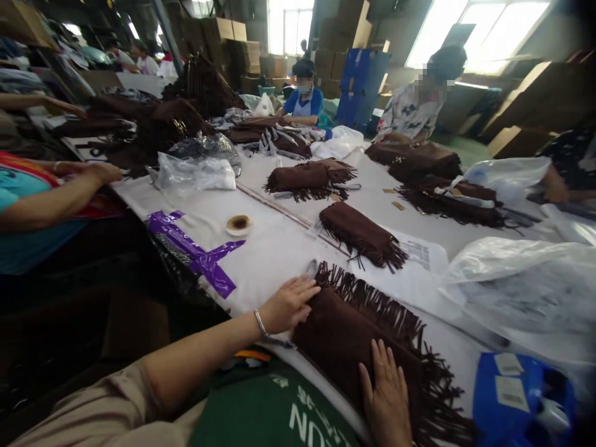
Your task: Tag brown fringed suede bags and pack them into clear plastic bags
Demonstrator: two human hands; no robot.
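A dark brown suede fringed bag (354,347) lies on the white-covered work table (274,267) right in front of me, with long fringe along its far and right edges. My left hand (288,304), with a metal bracelet on the wrist, rests flat on the bag's left end. My right hand (384,397) presses open on its near edge. Neither hand grips it. A small metal piece (311,268) lies just beyond my left fingertips.
Several more fringed bags (363,234) lie along the table. A clear plastic sheet (516,285) sits to my right, above a blue labelled pack (521,397). Purple tape (195,248) crosses the table's left edge. Co-workers sit around the table.
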